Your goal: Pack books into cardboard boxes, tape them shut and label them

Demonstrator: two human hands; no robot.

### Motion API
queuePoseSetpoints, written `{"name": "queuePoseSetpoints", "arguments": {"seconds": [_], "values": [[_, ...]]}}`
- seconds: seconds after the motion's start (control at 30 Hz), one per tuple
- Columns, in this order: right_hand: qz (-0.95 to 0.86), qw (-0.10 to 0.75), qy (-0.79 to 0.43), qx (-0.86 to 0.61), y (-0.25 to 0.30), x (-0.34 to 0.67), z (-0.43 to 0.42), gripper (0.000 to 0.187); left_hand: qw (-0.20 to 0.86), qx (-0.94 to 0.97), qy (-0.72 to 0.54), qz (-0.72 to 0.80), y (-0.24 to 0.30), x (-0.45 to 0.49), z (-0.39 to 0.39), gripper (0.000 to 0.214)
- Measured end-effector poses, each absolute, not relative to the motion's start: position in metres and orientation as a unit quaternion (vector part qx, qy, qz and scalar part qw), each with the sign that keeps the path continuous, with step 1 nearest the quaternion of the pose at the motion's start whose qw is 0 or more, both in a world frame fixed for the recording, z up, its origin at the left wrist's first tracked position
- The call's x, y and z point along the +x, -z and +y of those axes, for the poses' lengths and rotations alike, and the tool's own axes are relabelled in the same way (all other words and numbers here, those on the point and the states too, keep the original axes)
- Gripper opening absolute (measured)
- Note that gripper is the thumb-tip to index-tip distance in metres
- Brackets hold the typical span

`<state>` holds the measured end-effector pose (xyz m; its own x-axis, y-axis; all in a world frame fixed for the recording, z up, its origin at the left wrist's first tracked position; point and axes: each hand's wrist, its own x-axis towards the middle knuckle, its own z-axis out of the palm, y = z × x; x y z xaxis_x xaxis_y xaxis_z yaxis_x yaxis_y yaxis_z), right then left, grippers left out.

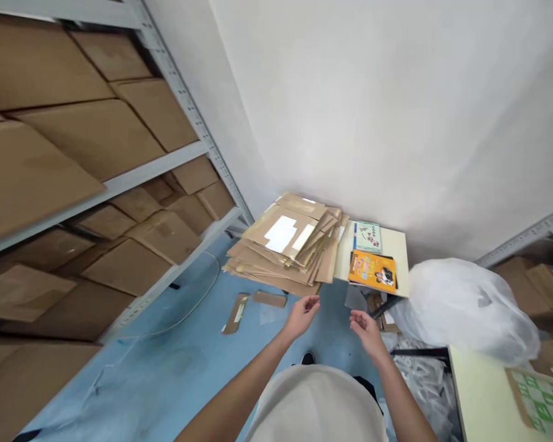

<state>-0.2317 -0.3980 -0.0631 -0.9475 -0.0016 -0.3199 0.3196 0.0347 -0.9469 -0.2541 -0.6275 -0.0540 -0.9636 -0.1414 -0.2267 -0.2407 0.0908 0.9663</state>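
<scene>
My left hand [303,315] hovers over the blue floor, just in front of a stack of flattened cardboard boxes [276,236]. Its fingers are loosely bent, with nothing in them. My right hand [367,332] is a short way to the right, palm turned inward, fingers half curled and holding nothing. Closest to it is the corner of a cream table [399,245]. On that table lie an orange book [373,269] and, behind it, a pale green book [367,237].
Metal shelving [156,166] packed with cardboard boxes stands on the left. Cardboard scraps [236,313] lie on the floor [179,380]. A bulging translucent plastic bag [470,307] sits at the right, near another cream table [483,393]. A white wall [373,110] rises behind.
</scene>
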Motion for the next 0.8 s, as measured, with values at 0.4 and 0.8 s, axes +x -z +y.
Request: {"name": "queuePoseSetpoints", "arguments": {"seconds": [0.4,0.8], "values": [[0.741,0.200,0.640,0.037,0.062,-0.361,-0.499,0.043,-0.053,-0.405,-0.701,0.584,0.083,-0.305,-0.735,0.044],[0.676,0.285,0.664,0.144,0.123,-0.461,-0.535,0.046,-0.031,-0.483,-0.744,0.461,0.101,-0.402,-0.740,0.075]]}}
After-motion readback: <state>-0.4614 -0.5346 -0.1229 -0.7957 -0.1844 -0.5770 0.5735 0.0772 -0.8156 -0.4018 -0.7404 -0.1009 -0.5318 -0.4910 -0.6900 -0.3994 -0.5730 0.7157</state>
